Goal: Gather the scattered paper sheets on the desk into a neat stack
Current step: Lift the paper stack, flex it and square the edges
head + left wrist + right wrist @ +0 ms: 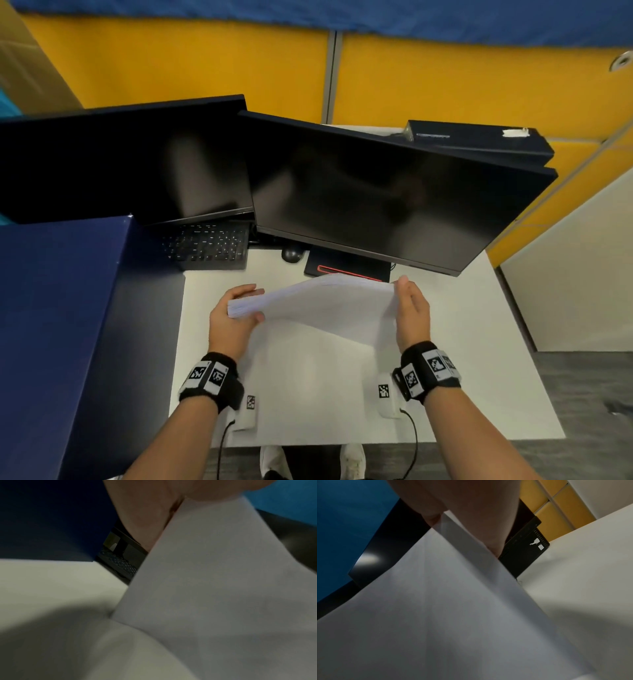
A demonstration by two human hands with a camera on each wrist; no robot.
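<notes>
Stack: white paper sheets held together, stood on the lower edge on the desk, in front of the monitors and between both hands.
Tilt: top edge leans away from the person, toward the right monitor; the near face slopes down to the desk.
Long axis: cannot tell which side is longer; the top edge runs left to right, its left end nearer the person and lower than the right end.
Edges: sheet edges show as fine layers at the top left corner.
Left hand: grips the top left corner, thumb on the near face, fingers curled behind it.
Right hand: flat against the right edge, fingers straight, pointing up and away; the right wrist view shows a fingertip on the near face, so a light pinch is possible but I cannot tell.
Left monitor: dark, behind a keyboard.
Box: dark blue, left of the desk.
Mouse: under the right monitor.
</notes>
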